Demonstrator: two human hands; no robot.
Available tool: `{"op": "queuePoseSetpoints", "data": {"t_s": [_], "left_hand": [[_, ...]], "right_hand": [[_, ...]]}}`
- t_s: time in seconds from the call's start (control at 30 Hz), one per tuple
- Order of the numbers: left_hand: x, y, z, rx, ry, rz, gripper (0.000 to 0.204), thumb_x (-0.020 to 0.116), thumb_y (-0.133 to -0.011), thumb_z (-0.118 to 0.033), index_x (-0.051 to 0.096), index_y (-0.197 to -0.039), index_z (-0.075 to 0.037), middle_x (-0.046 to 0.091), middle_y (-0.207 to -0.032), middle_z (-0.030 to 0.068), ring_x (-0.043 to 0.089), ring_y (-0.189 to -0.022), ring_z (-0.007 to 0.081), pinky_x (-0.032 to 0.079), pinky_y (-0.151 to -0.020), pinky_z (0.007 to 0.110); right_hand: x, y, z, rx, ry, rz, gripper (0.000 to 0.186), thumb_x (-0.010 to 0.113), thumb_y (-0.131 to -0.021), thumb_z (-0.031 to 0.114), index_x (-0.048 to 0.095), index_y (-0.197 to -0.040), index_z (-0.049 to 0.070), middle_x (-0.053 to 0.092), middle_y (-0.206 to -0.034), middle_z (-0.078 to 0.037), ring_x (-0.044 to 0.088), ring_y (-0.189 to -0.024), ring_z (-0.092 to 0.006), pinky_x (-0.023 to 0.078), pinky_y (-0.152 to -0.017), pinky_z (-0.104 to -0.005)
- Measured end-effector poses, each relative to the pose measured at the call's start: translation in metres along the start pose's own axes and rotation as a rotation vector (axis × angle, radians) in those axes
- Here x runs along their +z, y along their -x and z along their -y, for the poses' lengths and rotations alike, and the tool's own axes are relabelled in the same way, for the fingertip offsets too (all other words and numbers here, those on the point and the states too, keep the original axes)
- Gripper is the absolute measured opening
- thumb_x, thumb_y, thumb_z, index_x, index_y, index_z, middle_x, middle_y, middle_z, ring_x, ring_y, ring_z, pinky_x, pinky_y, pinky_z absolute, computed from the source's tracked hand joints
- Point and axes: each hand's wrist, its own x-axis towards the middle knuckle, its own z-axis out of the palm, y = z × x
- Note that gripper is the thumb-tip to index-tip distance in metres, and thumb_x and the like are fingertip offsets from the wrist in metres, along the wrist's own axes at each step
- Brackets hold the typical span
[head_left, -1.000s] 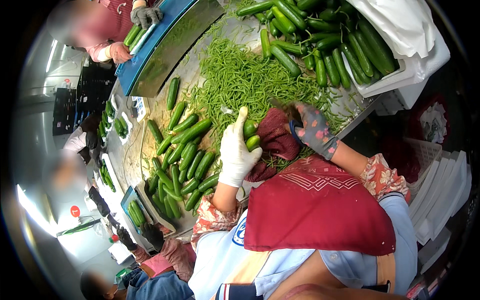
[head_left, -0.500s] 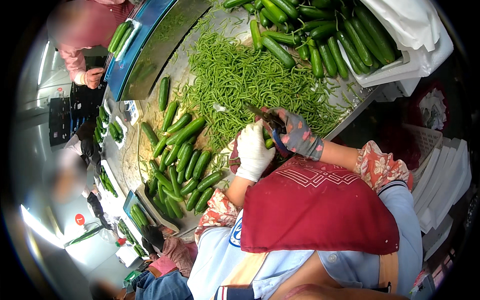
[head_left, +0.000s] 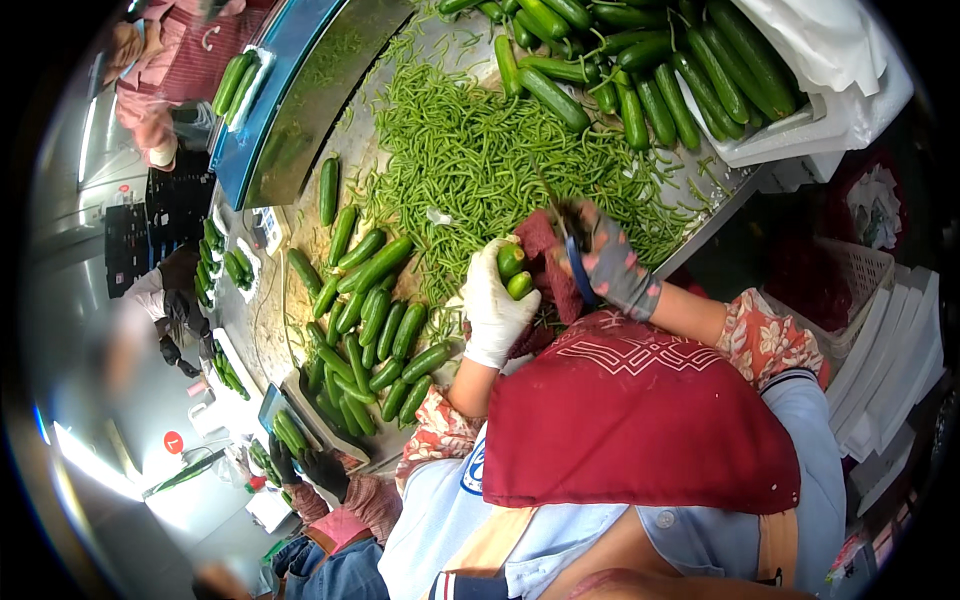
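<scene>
Now farther apart: right hand (head_left: 615, 265) tight around blue-looped scissors (head_left: 577, 268), left hand (head_left: 490, 308) around smooth cucumbers (head_left: 511, 261).

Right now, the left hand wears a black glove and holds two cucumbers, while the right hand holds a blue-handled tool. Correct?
Not quite: the head view shows the left hand in a white glove, not black. It does hold two cucumbers, and the right hand a blue-handled tool.

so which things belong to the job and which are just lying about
Likely job things:
two smooth green cucumbers in white-gloved left hand
blue-handled scissors in grey-gloved right hand

Seemingly lying about:
heap of thin green beans
stacked flat white trays
</scene>
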Motion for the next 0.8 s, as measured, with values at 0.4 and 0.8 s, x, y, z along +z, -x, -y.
{"op": "queuePoseSetpoints", "data": {"t_s": [0.4,0.8], "left_hand": [[0.007,-0.011,-0.010,0.048,-0.086,-0.066,0.057,0.067,-0.060,-0.005,0.046,-0.114,-0.003,0.052,-0.094,0.0157,0.052,-0.086,0.0334,0.044,-0.077,0.039],[0.022,0.008,0.009,0.120,-0.173,-0.252,0.055,0.069,-0.061,-0.008,0.047,-0.112,-0.004,0.053,-0.099,0.0132,0.050,-0.093,0.0329,0.040,-0.082,0.041]], "right_hand": [[0.044,-0.045,-0.147,-0.069,-1.481,1.108,0.038,0.064,-0.072,0.012,0.053,-0.108,0.005,0.060,-0.082,-0.010,0.061,-0.068,-0.0175,0.047,-0.057,-0.0258],[0.017,0.010,-0.028,-0.157,0.153,0.312,0.057,0.066,-0.071,0.013,0.042,-0.122,0.003,0.056,-0.096,-0.002,0.054,-0.083,-0.0082,0.045,-0.067,-0.0214]]}}
